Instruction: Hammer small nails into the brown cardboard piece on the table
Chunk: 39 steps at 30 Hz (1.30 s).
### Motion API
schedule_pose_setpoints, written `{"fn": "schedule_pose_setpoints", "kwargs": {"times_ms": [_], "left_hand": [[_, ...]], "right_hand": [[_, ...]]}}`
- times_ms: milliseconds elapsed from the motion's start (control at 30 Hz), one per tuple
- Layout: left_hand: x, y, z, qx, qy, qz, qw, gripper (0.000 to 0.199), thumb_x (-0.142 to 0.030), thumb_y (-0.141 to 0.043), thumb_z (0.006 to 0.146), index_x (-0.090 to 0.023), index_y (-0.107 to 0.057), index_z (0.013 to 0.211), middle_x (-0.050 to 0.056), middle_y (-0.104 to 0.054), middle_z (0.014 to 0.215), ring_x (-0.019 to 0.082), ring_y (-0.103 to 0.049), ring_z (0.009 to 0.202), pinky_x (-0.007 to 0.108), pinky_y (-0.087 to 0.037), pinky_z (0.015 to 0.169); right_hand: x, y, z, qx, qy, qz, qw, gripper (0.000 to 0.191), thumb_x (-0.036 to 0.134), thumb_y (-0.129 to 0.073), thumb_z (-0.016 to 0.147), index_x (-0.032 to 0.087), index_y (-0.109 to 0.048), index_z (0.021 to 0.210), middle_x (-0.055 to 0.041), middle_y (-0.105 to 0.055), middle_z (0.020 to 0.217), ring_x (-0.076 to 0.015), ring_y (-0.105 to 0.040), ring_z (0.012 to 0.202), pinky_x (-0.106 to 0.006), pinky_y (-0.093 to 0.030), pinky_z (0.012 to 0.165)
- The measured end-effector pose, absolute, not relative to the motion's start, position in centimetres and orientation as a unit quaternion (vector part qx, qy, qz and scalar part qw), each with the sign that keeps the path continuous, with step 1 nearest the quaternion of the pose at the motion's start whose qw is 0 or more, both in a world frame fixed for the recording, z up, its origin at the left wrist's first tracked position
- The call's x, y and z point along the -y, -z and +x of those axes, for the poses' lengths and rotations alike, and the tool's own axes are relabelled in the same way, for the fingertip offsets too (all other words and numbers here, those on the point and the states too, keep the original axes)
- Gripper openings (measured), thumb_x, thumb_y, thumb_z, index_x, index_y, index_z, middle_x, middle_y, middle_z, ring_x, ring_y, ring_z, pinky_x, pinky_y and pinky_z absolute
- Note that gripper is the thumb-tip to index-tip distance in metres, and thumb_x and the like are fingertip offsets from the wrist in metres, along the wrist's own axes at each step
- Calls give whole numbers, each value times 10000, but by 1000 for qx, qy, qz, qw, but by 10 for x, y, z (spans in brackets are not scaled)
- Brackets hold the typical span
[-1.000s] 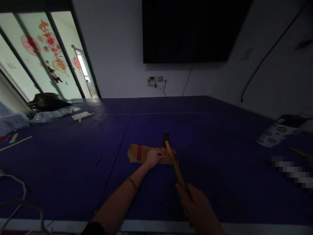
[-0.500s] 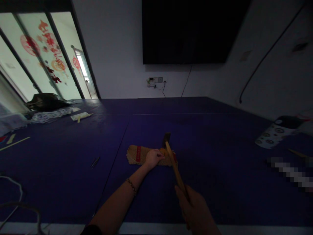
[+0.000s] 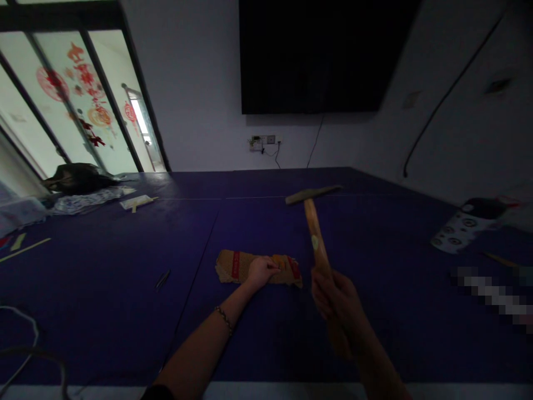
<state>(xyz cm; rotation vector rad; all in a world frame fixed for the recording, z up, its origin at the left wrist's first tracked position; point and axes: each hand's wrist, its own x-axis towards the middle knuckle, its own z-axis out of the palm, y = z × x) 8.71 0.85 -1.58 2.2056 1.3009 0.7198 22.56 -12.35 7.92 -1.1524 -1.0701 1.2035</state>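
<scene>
Two hands are at work over the table (image 3: 270, 339), and the job looks partway along rather than finished. The setting-up seems done: a torn, tan cardboard piece (image 3: 245, 268) with red bands lies flat on the table, in front of the person, and the left hand (image 3: 263, 270) rests on it toward its right part. Its thumb and forefinger are drawn together in a pinch beside an orange patch; whether anything small is between them cannot be told. The right hand (image 3: 339, 297) is wrapped firmly around the wooden handle of a hammer (image 3: 317, 233), whose head is up beyond the cardboard and clear of it. Any striking appears incomplete, judging by the lifted tool and the steadying fingers. No finished result shows, and how much is left cannot be read. A slim dark object (image 3: 162, 279) lies well apart, to the left.
</scene>
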Motion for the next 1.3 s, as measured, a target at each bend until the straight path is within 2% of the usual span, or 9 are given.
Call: {"fn": "schedule_pose_setpoints", "kwargs": {"times_ms": [167, 267, 400, 567, 700, 867, 967, 1100, 1300], "left_hand": [[-7, 14, 86, -476, -254, 809, 234, 136, -278, -610, 687, -178, -664, 763, 11, -641, 733, 137, -562, 708, 218, -382, 626], [-6, 15, 85, -471, -251, 812, 235, 157, -295, -621, 673, -178, -649, 773, 8, -634, 740, 137, -558, 713, 214, -377, 621], [-6, 15, 83, -467, -243, 814, 246, 230, -316, -640, 649, -171, -621, 827, 11, -630, 764, 141, -559, 716, 220, -384, 632], [-4, 10, 80, -460, -215, 833, 221, 384, -401, -679, 581, -172, -584, 874, 31, -626, 817, 179, -562, 778, 253, -392, 676], [0, 4, 80, -470, -189, 843, 181, 531, -436, -660, 594, -178, -511, 1033, 45, -626, 860, 210, -564, 825, 296, -388, 735], [2, -12, 78, -472, -190, 842, 178, 681, -378, -677, 597, -184, -399, 1188, 45, -634, 893, 209, -566, 865, 296, -392, 768], [1, -30, 65, -467, -223, 830, 208, 534, -315, -644, 644, -185, -471, 1133, 28, -641, 886, 163, -581, 814, 243, -415, 726], [7, -53, 25, -523, -278, 786, 179, 188, -257, -571, 703, -175, -623, 864, 20, -655, 838, 133, -587, 763, 212, -423, 707], [31, -58, -85, -715, -274, 638, 84, 196, -242, -487, 746, -158, -641, 835, 51, -669, 812, 146, -607, 724, 219, -432, 664]], "right_hand": [[60, -50, 265, 477, -557, -407, 543, 508, 629, -575, 502, 228, -274, 587, 148, -212, 334, -24, -151, 246, -149, -161, 279], [42, -25, 280, 454, -582, -434, 517, 476, 658, -450, 612, 230, -243, 588, 158, -133, 323, -24, -46, 241, -140, -82, 285], [34, -4, 281, 408, -601, -412, 551, 384, 560, -335, 760, 225, -239, 598, 156, -74, 349, -40, 67, 290, -142, -5, 302], [28, 2, 283, 391, -619, -395, 555, 360, 468, -347, 802, 218, -213, 580, 143, -89, 361, -49, 39, 296, -140, -20, 307], [27, 2, 285, 400, -609, -400, 556, 376, 463, -390, 789, 214, -214, 569, 136, -104, 375, -47, 7, 295, -142, -48, 311], [25, -2, 285, 402, -600, -416, 552, 360, 431, -381, 802, 214, -225, 561, 134, -115, 373, -47, -23, 293, -142, -74, 317], [25, -3, 287, 404, -594, -420, 555, 350, 410, -358, 820, 213, -231, 561, 133, -115, 377, -45, -27, 298, -141, -74, 325], [29, -4, 291, 410, -578, -407, 577, 334, 349, -355, 822, 208, -217, 553, 126, -100, 390, -48, -10, 318, -144, -76, 332], [35, -7, 293, 421, -529, -416, 608, 331, 269, -353, 820, 198, -201, 535, 107, -97, 421, -50, -38, 330, -144, -108, 346]]}}
